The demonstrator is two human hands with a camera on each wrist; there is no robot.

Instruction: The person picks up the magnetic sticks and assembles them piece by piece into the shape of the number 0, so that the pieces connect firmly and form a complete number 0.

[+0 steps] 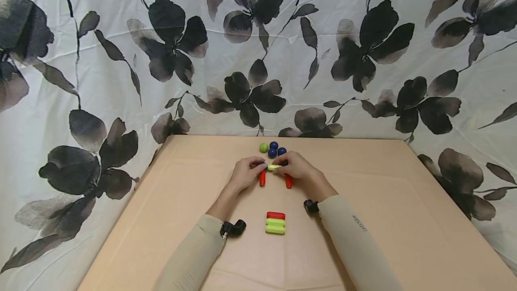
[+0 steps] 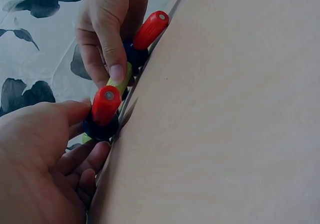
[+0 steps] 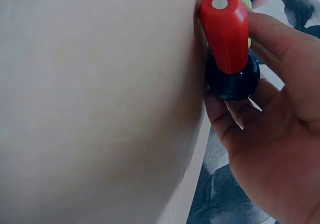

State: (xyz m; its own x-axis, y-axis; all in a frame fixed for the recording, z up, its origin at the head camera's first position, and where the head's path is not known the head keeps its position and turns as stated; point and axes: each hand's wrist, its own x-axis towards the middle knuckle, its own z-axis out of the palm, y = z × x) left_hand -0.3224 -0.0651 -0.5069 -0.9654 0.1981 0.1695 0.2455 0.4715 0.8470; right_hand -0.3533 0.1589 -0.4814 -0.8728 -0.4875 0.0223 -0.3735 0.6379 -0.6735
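Note:
My left hand pinches a blue ball between thumb and fingers, and a red magnetic rod sticks out of that ball toward me. Opposite, my right hand has its thumb on a yellow-green magnetic rod, its other fingers curled beside a second blue ball. Another red rod with a pale metal disc at its end projects from this second ball. The yellow-green rod lies crosswise between the two balls. Fingers partly hide both joints.
Just beyond the hands sit a green ball and several blue balls. Nearer me, a red rod lies beside yellow-green rods on the tan table. Floral cloth hangs behind the table's far edge.

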